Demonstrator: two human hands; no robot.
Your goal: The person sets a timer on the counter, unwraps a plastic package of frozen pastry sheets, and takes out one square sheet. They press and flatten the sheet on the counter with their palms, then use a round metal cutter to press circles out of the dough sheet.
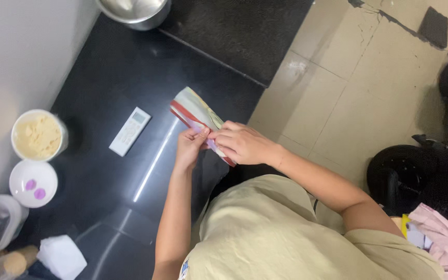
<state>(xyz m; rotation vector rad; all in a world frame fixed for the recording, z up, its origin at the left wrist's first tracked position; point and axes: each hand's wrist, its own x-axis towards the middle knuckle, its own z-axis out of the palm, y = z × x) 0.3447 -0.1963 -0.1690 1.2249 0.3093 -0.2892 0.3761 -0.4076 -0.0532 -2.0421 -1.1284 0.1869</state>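
Note:
Both my hands hold a flat food packet [195, 109], red along one edge and pale green and white on its face, over the front edge of a black counter [110, 78]. My left hand [190, 145] pinches the packet's near end with thumb and fingers. My right hand [242, 142] grips the same end from the right, its fingers curled over the edge. The packet's far end points up and to the left.
A white remote control [129, 131] lies on the counter left of the packet. An open jar of yellow powder [38, 136], a white lid [33, 182], a steel pot [135, 10], a dark mat [234, 31]. Tiled floor and a scooter [431, 171] at right.

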